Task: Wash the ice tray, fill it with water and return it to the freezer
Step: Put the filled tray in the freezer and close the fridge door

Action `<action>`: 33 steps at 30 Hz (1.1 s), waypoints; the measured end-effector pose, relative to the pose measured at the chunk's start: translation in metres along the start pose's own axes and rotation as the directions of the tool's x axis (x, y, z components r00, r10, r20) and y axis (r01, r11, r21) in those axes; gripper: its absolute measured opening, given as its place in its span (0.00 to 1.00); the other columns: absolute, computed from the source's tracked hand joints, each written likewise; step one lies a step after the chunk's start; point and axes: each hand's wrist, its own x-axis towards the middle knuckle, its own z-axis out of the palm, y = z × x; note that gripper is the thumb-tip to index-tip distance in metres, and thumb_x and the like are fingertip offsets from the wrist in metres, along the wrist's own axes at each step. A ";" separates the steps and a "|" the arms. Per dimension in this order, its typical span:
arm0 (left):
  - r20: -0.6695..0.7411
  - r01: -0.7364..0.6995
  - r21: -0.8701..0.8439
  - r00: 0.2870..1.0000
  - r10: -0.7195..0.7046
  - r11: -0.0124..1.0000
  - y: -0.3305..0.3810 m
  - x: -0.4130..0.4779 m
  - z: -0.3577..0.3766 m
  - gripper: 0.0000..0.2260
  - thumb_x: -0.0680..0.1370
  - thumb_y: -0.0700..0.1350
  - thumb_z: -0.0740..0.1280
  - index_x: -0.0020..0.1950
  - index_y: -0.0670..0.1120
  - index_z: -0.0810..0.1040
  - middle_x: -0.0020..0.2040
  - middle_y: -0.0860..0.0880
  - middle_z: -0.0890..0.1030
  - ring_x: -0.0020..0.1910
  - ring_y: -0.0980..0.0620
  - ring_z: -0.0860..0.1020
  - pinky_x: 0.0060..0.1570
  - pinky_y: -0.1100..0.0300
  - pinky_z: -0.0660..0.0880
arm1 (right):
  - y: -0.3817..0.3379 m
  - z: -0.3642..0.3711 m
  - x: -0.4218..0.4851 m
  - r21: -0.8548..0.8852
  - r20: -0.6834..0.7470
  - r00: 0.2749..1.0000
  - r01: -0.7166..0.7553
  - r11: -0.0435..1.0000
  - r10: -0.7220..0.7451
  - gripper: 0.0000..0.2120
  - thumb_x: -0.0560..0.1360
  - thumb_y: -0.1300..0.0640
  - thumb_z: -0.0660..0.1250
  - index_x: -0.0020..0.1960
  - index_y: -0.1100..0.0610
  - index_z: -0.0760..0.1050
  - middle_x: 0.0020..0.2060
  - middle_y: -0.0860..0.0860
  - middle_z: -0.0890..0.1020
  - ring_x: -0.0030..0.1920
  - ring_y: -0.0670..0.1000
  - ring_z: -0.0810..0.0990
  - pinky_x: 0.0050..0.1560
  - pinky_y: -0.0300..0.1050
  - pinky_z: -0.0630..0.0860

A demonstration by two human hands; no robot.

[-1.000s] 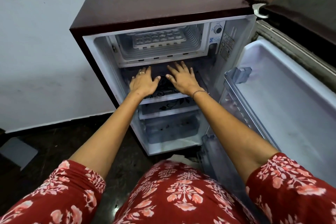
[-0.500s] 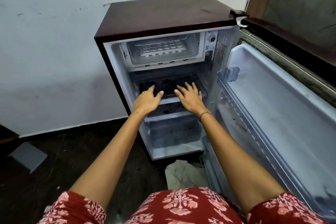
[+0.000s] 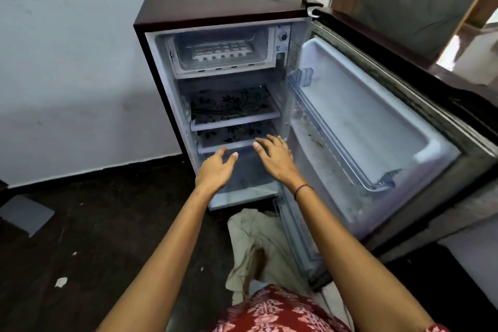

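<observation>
Cream cloth [image 3: 250, 242] lies crumpled on the floor beneath my arms. My left hand [image 3: 215, 171] and right hand [image 3: 276, 160] hover by the lower shelf [image 3: 229, 144], fingers loosely spread, holding nothing. Beyond and above, the white ice tray [image 3: 222, 51] sits inside the open freezer compartment [image 3: 223, 71].

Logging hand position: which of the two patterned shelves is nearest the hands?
The lower shelf: the right hand reaches its front edge and the left hand hangs just below it. The upper shelf is well above both.
</observation>
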 end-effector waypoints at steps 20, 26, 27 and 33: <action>-0.086 -0.260 -0.443 0.965 0.248 0.858 0.111 -0.118 0.019 0.19 0.80 0.55 0.58 0.70 0.52 0.69 0.68 0.52 0.73 0.67 0.54 0.71 0.67 0.53 0.68 | -0.026 -0.148 -0.132 0.056 -0.434 0.878 0.250 0.967 -0.202 0.15 0.80 0.46 0.56 0.61 0.49 0.75 0.62 0.48 0.73 0.66 0.47 0.68 0.62 0.40 0.62; -0.131 -0.375 -0.457 0.925 0.356 0.806 0.177 -0.125 0.039 0.18 0.80 0.54 0.59 0.68 0.52 0.71 0.64 0.51 0.77 0.64 0.54 0.73 0.65 0.53 0.71 | -0.014 -0.212 -0.145 -0.094 -0.538 0.790 0.292 0.952 -0.295 0.17 0.79 0.45 0.57 0.60 0.51 0.76 0.62 0.49 0.73 0.66 0.48 0.67 0.64 0.39 0.61; -0.138 -0.396 -0.450 0.916 0.376 0.800 0.188 -0.125 0.045 0.17 0.80 0.54 0.59 0.68 0.53 0.71 0.64 0.52 0.77 0.64 0.55 0.73 0.65 0.52 0.71 | -0.010 -0.224 -0.146 -0.134 -0.553 0.771 0.291 0.947 -0.315 0.17 0.78 0.45 0.57 0.60 0.52 0.76 0.61 0.49 0.73 0.66 0.49 0.67 0.65 0.40 0.62; -0.178 -0.498 -0.365 0.867 0.466 0.787 0.247 -0.130 0.073 0.19 0.79 0.55 0.59 0.69 0.53 0.70 0.65 0.50 0.76 0.65 0.53 0.72 0.66 0.51 0.69 | 0.023 -0.277 -0.141 -0.373 -0.549 0.747 0.183 0.910 -0.375 0.20 0.78 0.45 0.56 0.60 0.54 0.77 0.63 0.53 0.73 0.68 0.55 0.65 0.66 0.48 0.64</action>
